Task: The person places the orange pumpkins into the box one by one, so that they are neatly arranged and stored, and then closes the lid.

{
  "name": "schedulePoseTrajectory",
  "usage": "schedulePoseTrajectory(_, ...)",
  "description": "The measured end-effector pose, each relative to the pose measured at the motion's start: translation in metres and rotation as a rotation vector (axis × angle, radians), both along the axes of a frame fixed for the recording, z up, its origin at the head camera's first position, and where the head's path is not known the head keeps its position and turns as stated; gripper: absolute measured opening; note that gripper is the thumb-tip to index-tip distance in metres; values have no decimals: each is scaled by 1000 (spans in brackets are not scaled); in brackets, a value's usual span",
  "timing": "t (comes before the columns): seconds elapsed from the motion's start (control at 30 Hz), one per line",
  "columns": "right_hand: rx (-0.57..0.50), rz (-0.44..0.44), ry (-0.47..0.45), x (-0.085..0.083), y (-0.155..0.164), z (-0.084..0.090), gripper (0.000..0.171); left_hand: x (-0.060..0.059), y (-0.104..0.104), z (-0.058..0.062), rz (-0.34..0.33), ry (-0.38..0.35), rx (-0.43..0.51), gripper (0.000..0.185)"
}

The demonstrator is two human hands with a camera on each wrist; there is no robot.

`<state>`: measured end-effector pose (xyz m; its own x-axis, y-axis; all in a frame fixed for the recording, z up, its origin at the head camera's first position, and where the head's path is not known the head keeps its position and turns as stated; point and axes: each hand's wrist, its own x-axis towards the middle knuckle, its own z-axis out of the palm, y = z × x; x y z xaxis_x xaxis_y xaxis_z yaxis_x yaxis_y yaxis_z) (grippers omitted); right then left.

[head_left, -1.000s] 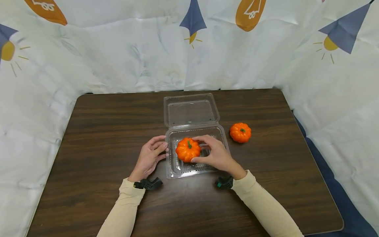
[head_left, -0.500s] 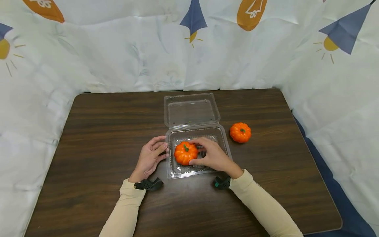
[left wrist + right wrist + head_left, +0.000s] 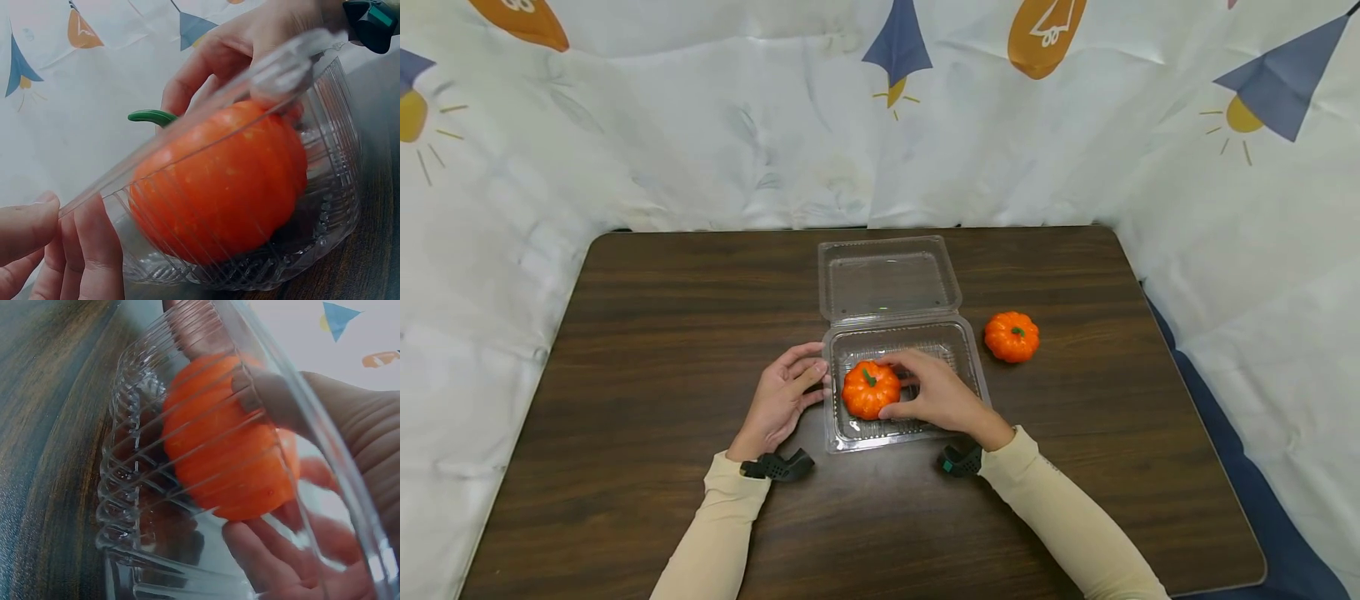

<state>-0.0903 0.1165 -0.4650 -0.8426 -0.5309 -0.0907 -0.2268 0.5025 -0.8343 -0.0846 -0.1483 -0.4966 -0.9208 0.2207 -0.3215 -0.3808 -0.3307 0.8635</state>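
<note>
L hand point(image 3: 781, 398) rests w/ relaxed fingers against the left wall of the clear clamshell container point(image 3: 904, 433), holding nothing. R hand point(image 3: 937, 393) has fingers curled round the toy pumpkin point(image 3: 870, 389), which sits low in the tray's left half w/ green stem tilted up-left, just left of the R palm; vs 1 s ago it's dropped lower and further left. Second pumpkin point(image 3: 1012, 336) sits on the table point(image 3: 655, 333), right of the container, nearer the R hand.
</note>
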Motion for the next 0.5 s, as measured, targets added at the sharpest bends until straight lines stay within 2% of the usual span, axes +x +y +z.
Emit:
schedulePoseTrajectory(0.27,-52,2,-29,1,3,3,68,0,1,1,-7,0,-13,48)
schedulePoseTrajectory(0.5,-48,-33,10,1,12,12,68,1,0,0,-4,9,3,50)
